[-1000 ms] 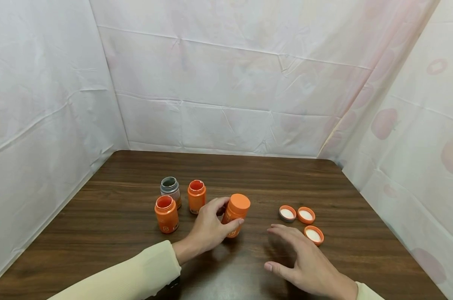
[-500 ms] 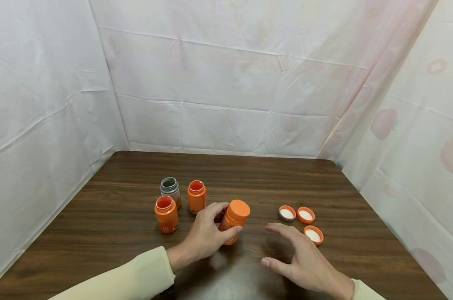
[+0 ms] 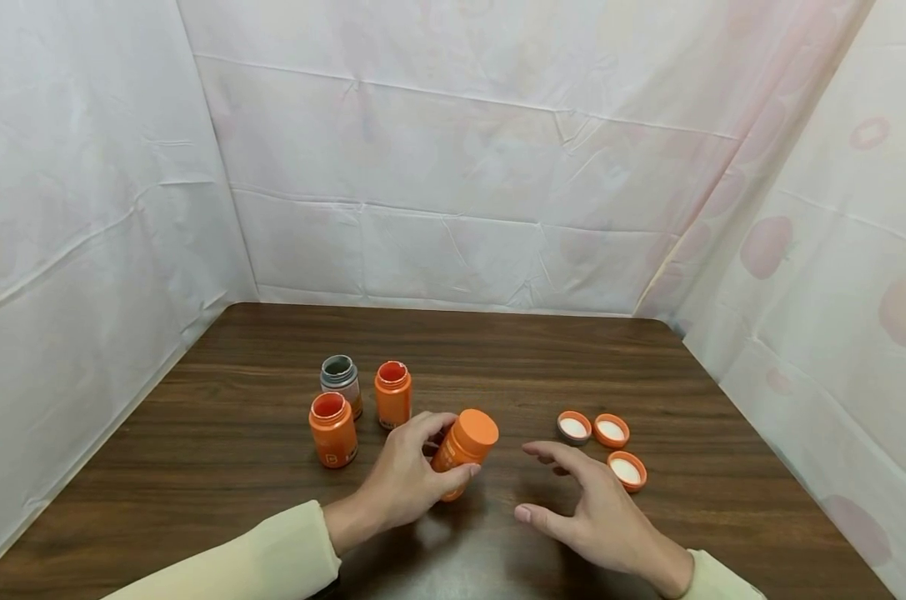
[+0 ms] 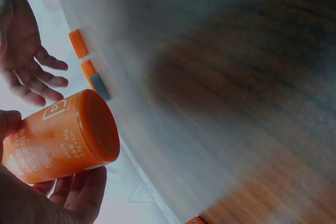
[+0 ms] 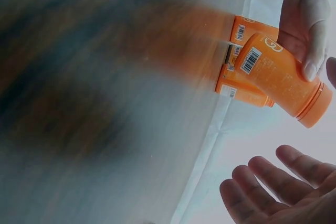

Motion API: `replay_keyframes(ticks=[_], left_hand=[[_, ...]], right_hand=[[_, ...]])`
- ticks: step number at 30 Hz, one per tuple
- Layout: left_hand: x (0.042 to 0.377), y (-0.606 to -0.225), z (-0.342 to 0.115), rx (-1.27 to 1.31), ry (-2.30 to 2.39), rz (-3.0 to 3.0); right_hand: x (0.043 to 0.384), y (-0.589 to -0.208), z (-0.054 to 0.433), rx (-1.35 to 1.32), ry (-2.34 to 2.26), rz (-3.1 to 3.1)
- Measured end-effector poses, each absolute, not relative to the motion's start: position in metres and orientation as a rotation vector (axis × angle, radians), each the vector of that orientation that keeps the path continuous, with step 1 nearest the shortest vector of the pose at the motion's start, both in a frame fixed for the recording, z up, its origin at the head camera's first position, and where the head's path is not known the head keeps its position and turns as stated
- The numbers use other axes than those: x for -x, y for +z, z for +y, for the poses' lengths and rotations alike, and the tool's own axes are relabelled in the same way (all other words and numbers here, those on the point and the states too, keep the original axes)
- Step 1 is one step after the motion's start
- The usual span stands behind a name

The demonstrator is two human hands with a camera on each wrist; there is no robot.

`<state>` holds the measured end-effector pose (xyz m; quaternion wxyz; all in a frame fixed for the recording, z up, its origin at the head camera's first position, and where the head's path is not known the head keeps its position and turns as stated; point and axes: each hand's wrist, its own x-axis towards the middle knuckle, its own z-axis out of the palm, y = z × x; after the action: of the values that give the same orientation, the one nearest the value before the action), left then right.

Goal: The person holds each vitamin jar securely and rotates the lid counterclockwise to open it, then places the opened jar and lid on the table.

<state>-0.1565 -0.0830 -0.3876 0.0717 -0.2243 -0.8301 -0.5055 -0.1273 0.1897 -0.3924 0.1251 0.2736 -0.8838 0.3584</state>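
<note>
My left hand (image 3: 402, 479) grips a capped orange bottle (image 3: 456, 454) round its body, tilted with its orange cap (image 3: 477, 431) leaning to the right. In both wrist views the bottle (image 4: 63, 137) is off the table, its printed label showing. To its right my right hand (image 3: 598, 517) hovers with fingers apart and nothing in them; in the right wrist view its fingers (image 5: 260, 182) reach toward the capped end without touching it. Left of my left hand stand two uncapped orange bottles, a front one (image 3: 333, 433) and a rear one (image 3: 393, 396), plus an uncapped grey bottle (image 3: 342, 383).
On the right, past my right hand, three caps lie with white insides up: a grey-sided one (image 3: 574, 427), an orange one (image 3: 612, 431) and a nearer orange one (image 3: 628, 471). White patterned sheeting (image 3: 453, 167) walls the brown wooden table (image 3: 498, 350) at the back and sides.
My left hand has drawn the capped bottle nearer and slightly left, tipping its cap further over. My right hand has moved a little left toward it. The standing bottles and loose caps stay put.
</note>
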Motion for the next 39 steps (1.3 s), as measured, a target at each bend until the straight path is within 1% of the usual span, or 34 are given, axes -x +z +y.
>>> replay_keyframes(ticks=[16, 25, 39], left_hand=[[0.148, -0.39, -0.085, 0.719, -1.409, -2.531], [0.145, -0.392, -0.084, 0.801, -1.361, -2.536], [0.139, -0.392, -0.082, 0.862, -1.317, -2.569]], right_hand=[[0.133, -0.396, 0.18, -0.848, 1.252, -2.522], [0.133, -0.395, 0.173, -0.862, 1.344, -2.502], [0.133, -0.395, 0.166, -0.896, 1.344, -2.447]])
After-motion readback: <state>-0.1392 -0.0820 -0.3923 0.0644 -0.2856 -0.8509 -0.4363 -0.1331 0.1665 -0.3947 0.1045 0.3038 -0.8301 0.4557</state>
